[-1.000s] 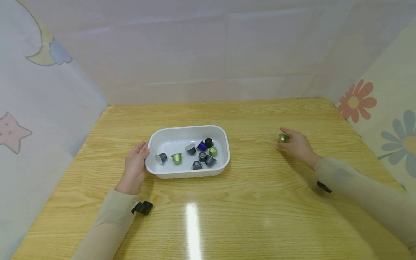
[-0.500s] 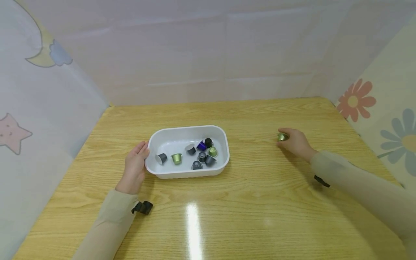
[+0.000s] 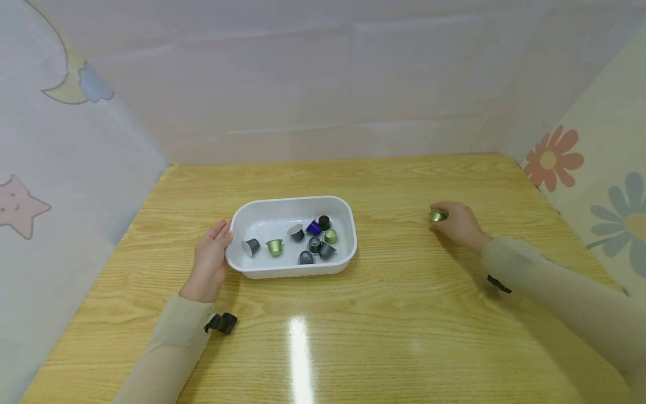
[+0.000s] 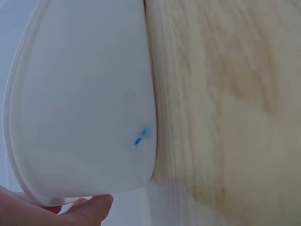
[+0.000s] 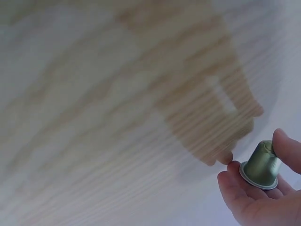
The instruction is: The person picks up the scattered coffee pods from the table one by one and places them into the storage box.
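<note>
A white tray [image 3: 290, 273] sits left of centre on the wooden table. It holds several coffee capsules: a light green one [image 3: 275, 247], a purple one [image 3: 313, 227], a black one [image 3: 324, 222] and several grey ones. My left hand [image 3: 208, 255] rests against the tray's left end; in the left wrist view its fingers [image 4: 96, 209] touch the outer wall just under the rim. Off to the right, my right hand [image 3: 460, 224] pinches a green coffee capsule [image 5: 262, 167] between thumb and fingertips. In the right wrist view the capsule's wide rim faces down, above the fingers.
The wooden table [image 3: 383, 325] has a bright glare streak near its front. A plain pale sheet [image 3: 348, 84] stands along the back. Patterned sheets close off both sides, with a star [image 3: 20, 205] at left and a red flower [image 3: 550, 157] at right.
My right hand has moved slightly left, and the green coffee capsule in its fingers has tilted a little. The left hand and the tray have stayed in place.
</note>
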`<state>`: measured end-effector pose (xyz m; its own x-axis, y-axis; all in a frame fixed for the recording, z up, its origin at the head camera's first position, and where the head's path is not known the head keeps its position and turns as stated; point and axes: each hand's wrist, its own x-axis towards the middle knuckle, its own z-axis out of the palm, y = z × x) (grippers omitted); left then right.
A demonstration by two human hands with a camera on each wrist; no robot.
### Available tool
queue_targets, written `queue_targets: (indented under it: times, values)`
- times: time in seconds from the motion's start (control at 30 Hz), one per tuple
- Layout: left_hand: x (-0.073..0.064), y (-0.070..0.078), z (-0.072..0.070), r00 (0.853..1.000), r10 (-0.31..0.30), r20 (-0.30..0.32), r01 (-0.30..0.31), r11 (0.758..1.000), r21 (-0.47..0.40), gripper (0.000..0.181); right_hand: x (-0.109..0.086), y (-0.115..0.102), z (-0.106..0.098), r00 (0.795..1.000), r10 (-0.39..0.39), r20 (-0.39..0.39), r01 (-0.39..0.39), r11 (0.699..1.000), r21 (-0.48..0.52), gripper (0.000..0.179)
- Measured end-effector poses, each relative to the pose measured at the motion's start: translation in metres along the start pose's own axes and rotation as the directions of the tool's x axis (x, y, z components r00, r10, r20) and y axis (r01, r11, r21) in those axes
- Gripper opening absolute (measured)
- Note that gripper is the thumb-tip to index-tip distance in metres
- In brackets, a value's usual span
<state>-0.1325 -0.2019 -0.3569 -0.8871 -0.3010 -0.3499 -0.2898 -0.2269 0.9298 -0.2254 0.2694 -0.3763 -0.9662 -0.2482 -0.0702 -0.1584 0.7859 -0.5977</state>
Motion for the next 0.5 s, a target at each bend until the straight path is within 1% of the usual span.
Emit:
queue_targets:
  times: [0.17,0.5]
  values:
    - [0.0,-0.001,0.0,1.0,-0.003,0.0,0.003,1.0,-0.002,0.053,-0.006,-0.01,0.002,1.0,0.007,0.017,-0.008,1.0,0.021,0.054]
    - [0.0,0.0,0.0,1.0,0.006,0.004,-0.006,1.0,-0.003,0.053,-0.014,-0.031,0.006,1.0,-0.006,-0.003,0.006,0.999,0.036,0.054]
